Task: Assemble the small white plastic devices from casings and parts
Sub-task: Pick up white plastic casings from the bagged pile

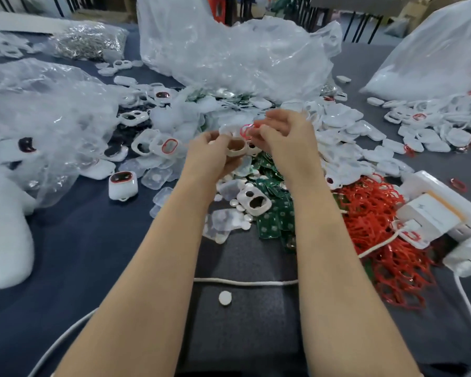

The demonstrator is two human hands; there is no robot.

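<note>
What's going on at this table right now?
A person is putting small devices together by hand. The left hand holds a white casing, and the right hand pinches a red ring just above it, apparently about to fit it. Loose casings, green boards, a pile of red rings and plastic bags lie all around on the table.

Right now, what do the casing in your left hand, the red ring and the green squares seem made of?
White casing, left hand: likely moulded plastic, matt, opaque. Red ring, right hand: probably rubber or silicone, thin, bending. Green squares: seemingly circuit boards, glossy with pale dots.
</note>
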